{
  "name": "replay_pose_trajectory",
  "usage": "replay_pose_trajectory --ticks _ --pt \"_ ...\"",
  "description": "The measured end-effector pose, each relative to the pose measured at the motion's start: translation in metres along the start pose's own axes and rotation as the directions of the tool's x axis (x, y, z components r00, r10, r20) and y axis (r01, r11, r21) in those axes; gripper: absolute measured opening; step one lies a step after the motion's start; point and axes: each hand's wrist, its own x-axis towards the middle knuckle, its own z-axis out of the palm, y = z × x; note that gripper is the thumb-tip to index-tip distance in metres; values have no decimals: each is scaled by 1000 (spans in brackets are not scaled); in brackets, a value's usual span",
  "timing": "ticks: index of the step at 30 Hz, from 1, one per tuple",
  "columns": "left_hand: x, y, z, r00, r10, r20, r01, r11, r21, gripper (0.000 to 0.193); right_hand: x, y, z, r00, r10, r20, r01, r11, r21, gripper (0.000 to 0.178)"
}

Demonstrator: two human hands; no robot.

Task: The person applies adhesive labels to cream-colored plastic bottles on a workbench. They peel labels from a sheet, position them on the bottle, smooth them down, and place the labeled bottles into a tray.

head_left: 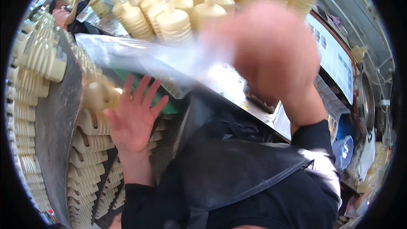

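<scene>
My right hand (275,51), smeared by motion, is raised over the worktable with its fingers closed. From it a clear plastic bag (140,53) trails out to the left, blurred and see-through. Lower and to the left, my left hand (137,121) is open, palm up and fingers spread, holding nothing. It is below the bag and apart from it, beside a rack of cream-coloured parts (91,123). Just past the bag, many cream bottles (174,21) with clear necks stand close together on the table.
A grey board (57,114) divides stacked cream pieces on the left. Printed sheets (333,55) lie along the table's right side, near a clear blue-tinted tub (342,152) and a round metal-rimmed object (365,99). Another person (63,10) in pink is at the far left.
</scene>
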Motion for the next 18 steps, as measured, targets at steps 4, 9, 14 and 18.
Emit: replay_pose_trajectory --ticks 4,9,14,18 --pt "-3 9 15 997 49 -59 -46 998 41 98 -31 -59 51 862 -494 -116 503 862 63 16" --pt "13 -3 -5 909 -35 -416 125 974 191 42 -71 -97 78 871 -476 123 438 865 247 34" --pt "6 -12 -11 947 226 -227 -114 900 421 36 -88 -80 76 870 -50 490 -266 789 554 47" --pt "-8 -15 -11 936 311 -162 -140 757 639 42 -97 -25 80 804 582 121 -581 812 -46 87"
